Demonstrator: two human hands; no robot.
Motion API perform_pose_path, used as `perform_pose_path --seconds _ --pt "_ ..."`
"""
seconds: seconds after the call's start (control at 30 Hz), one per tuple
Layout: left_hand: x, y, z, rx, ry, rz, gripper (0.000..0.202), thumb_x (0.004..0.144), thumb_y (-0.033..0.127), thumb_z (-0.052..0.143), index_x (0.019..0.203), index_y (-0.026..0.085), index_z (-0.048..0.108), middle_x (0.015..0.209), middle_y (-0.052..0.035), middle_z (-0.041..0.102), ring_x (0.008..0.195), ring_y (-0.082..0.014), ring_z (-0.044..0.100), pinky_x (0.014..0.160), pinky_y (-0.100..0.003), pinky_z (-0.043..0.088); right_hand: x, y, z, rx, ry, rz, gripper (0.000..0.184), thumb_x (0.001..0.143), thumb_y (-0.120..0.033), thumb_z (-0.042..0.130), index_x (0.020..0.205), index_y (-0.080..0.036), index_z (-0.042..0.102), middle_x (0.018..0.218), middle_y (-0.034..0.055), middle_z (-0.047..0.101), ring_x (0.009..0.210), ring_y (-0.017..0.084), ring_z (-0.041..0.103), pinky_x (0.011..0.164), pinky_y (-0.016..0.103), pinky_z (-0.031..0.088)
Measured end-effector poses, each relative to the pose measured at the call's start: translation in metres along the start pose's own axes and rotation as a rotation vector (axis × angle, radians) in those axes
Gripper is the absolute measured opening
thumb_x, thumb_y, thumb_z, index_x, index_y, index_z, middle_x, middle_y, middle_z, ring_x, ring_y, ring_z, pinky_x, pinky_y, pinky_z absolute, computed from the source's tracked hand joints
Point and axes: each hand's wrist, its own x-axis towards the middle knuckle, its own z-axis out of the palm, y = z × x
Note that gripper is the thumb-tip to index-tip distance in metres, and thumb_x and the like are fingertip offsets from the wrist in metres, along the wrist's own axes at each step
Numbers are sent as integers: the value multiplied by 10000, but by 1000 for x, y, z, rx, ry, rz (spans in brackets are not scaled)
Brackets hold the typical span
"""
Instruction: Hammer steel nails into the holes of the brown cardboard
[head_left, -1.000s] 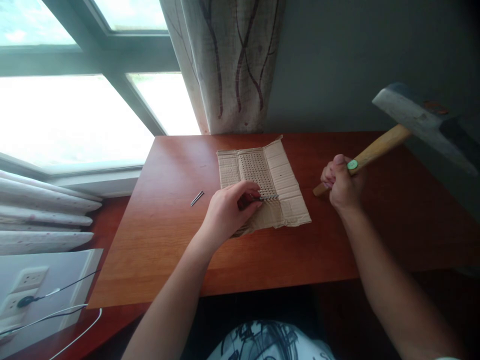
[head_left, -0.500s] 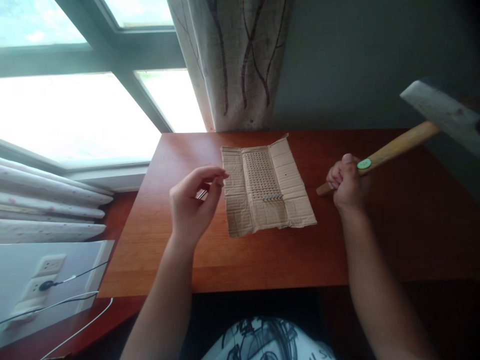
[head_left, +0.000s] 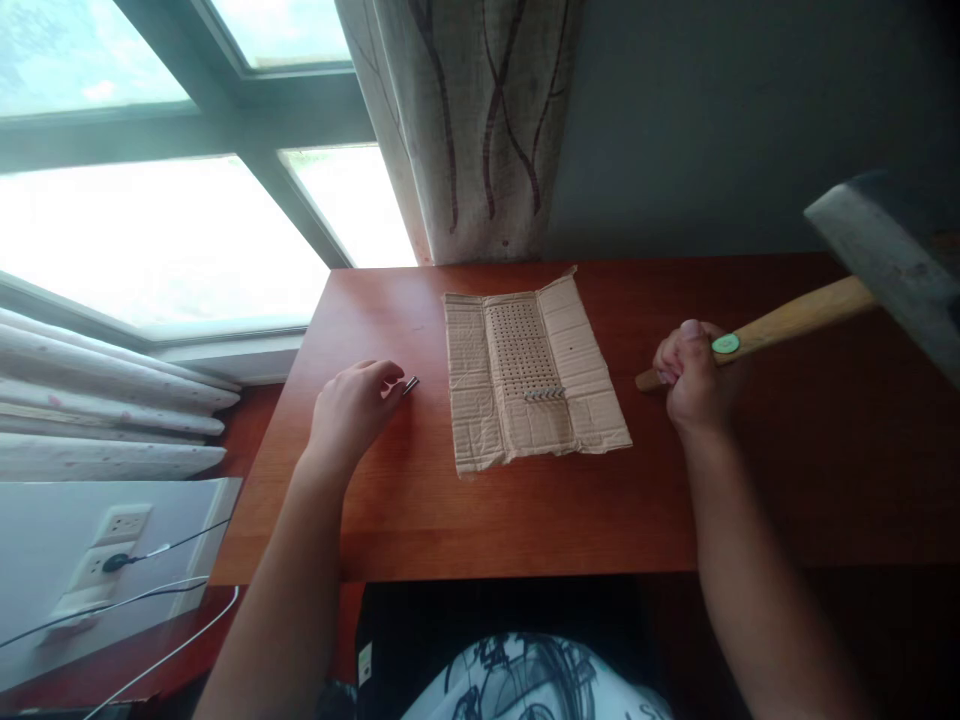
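My left hand (head_left: 356, 405) is low over the left part of the table, fingers curled with a gap between thumb and index finger. At its fingertips lie small, shiny metal pieces (head_left: 411, 385), perhaps nails; their lower ends are hidden by the hand. To the right is a creased cardboard sheet (head_left: 474, 395) with a grid of small holes in its middle panel. A short slanted row of grey metal pieces (head_left: 544, 394) shows near the grid's lower edge. My right hand (head_left: 691, 372) is closed around the wooden handle of a hammer (head_left: 799, 318), its metal head raised at the right.
The reddish-brown wooden table (head_left: 525, 520) spans the view. A window (head_left: 150, 240) and patterned curtains (head_left: 487, 120) stand behind and to the left. Wall sockets with cables (head_left: 112, 560) are at the lower left, beside the table. A grey wall (head_left: 712, 130) rises behind.
My left hand has moved left and down, away from the cardboard's edge to the small metal pieces. The hammer head has dipped slightly in my right hand. The cardboard stays in place.
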Motion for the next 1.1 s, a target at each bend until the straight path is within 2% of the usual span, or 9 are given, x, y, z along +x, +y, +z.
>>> perform_pose_path --seconds 0.3,0.53,0.63,0.73,0.83,0.9,0.97,1.03,1.1 --pt "9 5 1 150 -104 -33 238 896 394 525 906 252 715 1009 -49 753 836 -246 683 592 -304 355 3 7 -3 37 5 -44 589 863 -550 657 516 -223 312 430 -75 276 366 68 271 351 233 205" --pt "13 10 1 285 -127 -15 280 895 290 453 821 234 716 919 -86 748 795 -277 682 549 -318 302 2 5 -5 53 6 -49 588 895 -522 635 515 -217 307 436 -72 273 368 69 288 349 232 209" --pt "13 12 -1 251 -89 -19 240 881 291 488 841 224 715 917 -90 748 785 -276 683 562 -319 343 2 5 -6 65 4 -50 585 899 -515 632 516 -216 306 439 -74 268 367 68 289 350 231 204" --pt "10 11 -3 88 63 -39 168 834 259 561 912 217 704 899 -65 742 749 -237 678 613 -313 426 3 6 -7 52 2 -38 582 894 -539 622 521 -221 308 436 -74 263 366 71 284 346 229 213" --pt "3 19 -7 -302 215 -16 130 804 239 621 913 200 682 851 -32 719 708 -179 672 653 -287 506 3 6 -8 43 5 -38 584 890 -552 619 526 -224 301 434 -73 266 367 72 276 344 226 223" --pt "-4 32 -12 -637 209 27 115 798 258 671 887 185 667 832 -26 707 723 -163 680 653 -262 537 3 6 -8 39 2 -37 588 887 -556 623 529 -224 296 435 -74 268 370 72 270 342 222 224" --pt "-12 50 -18 -885 153 80 133 797 269 710 873 174 657 839 -32 708 747 -160 688 645 -248 547 2 7 -8 38 -5 -34 591 886 -559 624 528 -223 296 435 -74 267 372 72 265 343 220 226" --pt "-20 69 -23 -989 138 137 119 806 253 720 872 169 669 851 -38 717 736 -144 678 639 -237 547 2 6 -7 33 -12 -36 593 889 -562 619 525 -221 299 436 -74 266 372 71 266 346 222 229" --pt "-24 86 -27 -999 155 197 88 813 223 722 869 166 686 836 -40 722 727 -135 667 639 -230 544 1 6 -7 23 -13 -43 595 891 -565 616 522 -221 300 438 -73 267 373 70 273 351 225 231"
